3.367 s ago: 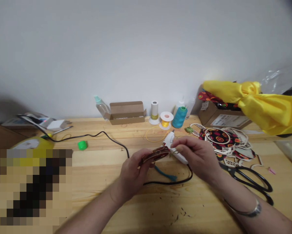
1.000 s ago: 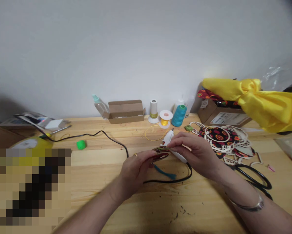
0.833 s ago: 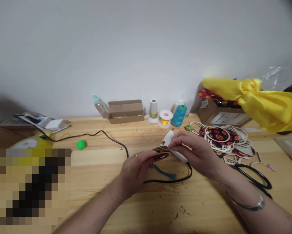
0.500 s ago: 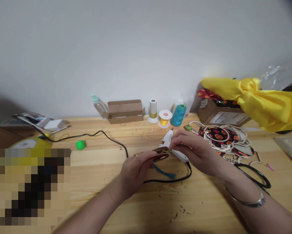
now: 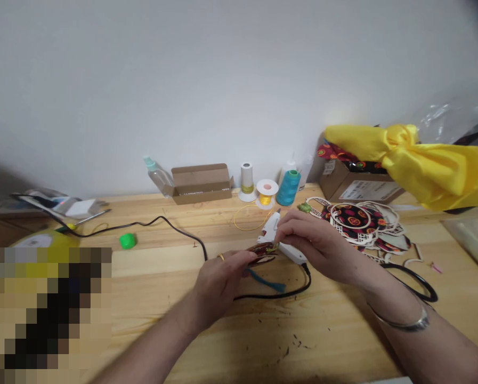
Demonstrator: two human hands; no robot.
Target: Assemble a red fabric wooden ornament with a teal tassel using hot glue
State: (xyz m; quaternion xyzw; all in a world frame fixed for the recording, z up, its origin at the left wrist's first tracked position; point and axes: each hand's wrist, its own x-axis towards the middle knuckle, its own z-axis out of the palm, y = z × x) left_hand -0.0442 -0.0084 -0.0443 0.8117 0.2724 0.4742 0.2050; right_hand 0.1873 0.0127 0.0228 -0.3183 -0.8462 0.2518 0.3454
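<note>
My left hand (image 5: 218, 282) grips a small flat ornament (image 5: 264, 253) of dark red patterned fabric in a wooden frame, edge-on above the wooden table (image 5: 151, 298). A teal tassel (image 5: 267, 281) hangs from it toward the table. My right hand (image 5: 318, 245) pinches the ornament's far end with thumb and forefinger, fingers closed. A white glue gun (image 5: 282, 241) lies just behind both hands, its black cord (image 5: 175, 229) running left across the table.
Black scissors (image 5: 416, 277) lie to the right beside a pile of wooden frames and patterned fabric (image 5: 358, 220). Thread spools (image 5: 289, 188), a small open carton (image 5: 199, 183) and a spray bottle (image 5: 154, 172) line the wall. A box under yellow cloth (image 5: 414, 165) stands far right. A green cap (image 5: 127, 240) lies left.
Both hands stay on the ornament; my right fingers have shifted slightly along its end. The camera has turned a little, sliding everything leftward in view.
</note>
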